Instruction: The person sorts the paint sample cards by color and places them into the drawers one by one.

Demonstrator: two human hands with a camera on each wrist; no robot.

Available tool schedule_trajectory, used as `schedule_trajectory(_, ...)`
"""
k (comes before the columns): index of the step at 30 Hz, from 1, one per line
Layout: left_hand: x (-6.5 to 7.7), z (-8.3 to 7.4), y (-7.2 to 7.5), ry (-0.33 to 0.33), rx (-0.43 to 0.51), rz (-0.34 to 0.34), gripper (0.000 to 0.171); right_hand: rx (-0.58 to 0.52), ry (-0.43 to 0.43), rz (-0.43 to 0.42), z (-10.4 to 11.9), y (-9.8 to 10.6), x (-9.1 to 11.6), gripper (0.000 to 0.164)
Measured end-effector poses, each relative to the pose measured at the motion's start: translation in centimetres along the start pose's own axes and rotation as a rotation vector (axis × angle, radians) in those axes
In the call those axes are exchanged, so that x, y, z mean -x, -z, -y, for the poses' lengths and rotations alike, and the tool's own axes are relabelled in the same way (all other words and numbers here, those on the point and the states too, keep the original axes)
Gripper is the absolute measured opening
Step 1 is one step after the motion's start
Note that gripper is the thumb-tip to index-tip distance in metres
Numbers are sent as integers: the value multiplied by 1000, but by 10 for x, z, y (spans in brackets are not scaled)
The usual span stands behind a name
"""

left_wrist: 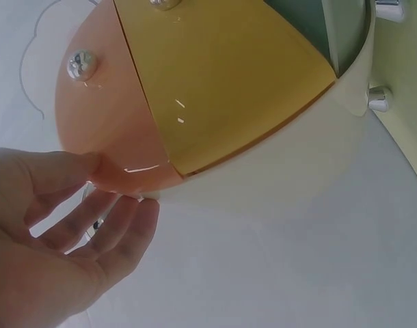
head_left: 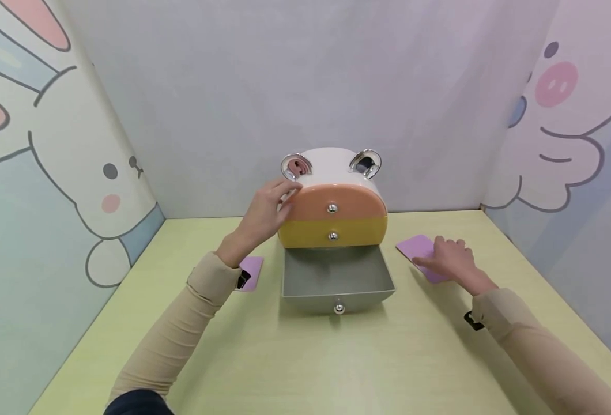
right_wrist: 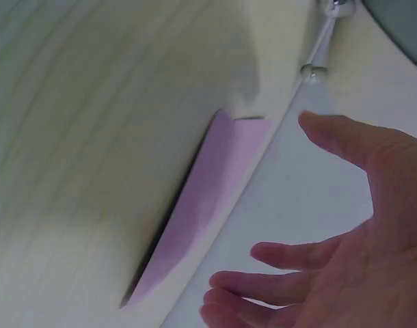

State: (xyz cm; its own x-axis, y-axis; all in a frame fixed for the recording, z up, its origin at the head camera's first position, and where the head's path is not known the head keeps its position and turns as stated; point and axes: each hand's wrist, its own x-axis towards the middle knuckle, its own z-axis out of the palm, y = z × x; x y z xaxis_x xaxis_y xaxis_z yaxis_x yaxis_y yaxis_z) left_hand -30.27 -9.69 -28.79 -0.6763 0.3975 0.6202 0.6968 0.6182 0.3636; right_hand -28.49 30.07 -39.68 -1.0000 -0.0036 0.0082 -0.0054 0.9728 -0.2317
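A small drawer box (head_left: 330, 164) with a white shell and two silver ears stands on the table. Its orange drawer (head_left: 354, 199) and yellow drawer (head_left: 357, 227) are closed, while the grey bottom drawer (head_left: 313, 300) is pulled out with nothing visible inside. My left hand (head_left: 263, 215) holds the box's upper left edge; in the left wrist view the thumb lies on the orange front and the fingers reach round the side. My right hand (head_left: 452, 260) hovers above a purple folded card or notebook (head_left: 418, 245), fingers spread and apart from it in the right wrist view.
Another purple flat piece (head_left: 253, 270) lies left of the box, partly behind my left forearm. A pale curtain-like wall (head_left: 233, 115) closes the back. Side panels with a cartoon rabbit (head_left: 77, 173) and a cartoon pig (head_left: 585, 132) bound the light-wood table (head_left: 305, 369).
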Motion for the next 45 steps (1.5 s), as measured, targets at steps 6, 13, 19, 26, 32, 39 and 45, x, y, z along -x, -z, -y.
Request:
schedule_trajectory(6,0,1,0,-1,-2,-4,26,20,-74,152,-17,-9,-4,90)
schedule_trajectory(13,1,0,1,0,-2,-6,26,28,-109,133,-19,-12,-8,89)
schedule_trajectory(19,1,0,0,3,-7,-7,26,-8,-116,136,-16,-8,-8,91)
schedule_trajectory(26,2,-1,0,7,-7,-4,26,-52,-6,74,3,16,3,86)
schedule_trajectory(32,2,-1,1,-1,-7,-6,26,-110,135,50,15,39,15,85)
schedule_trajectory(39,2,-1,1,-1,-3,-8,26,-176,277,43,22,54,24,77)
schedule_trajectory(45,2,-1,1,-2,-6,-7,27,-228,357,70,26,61,32,71)
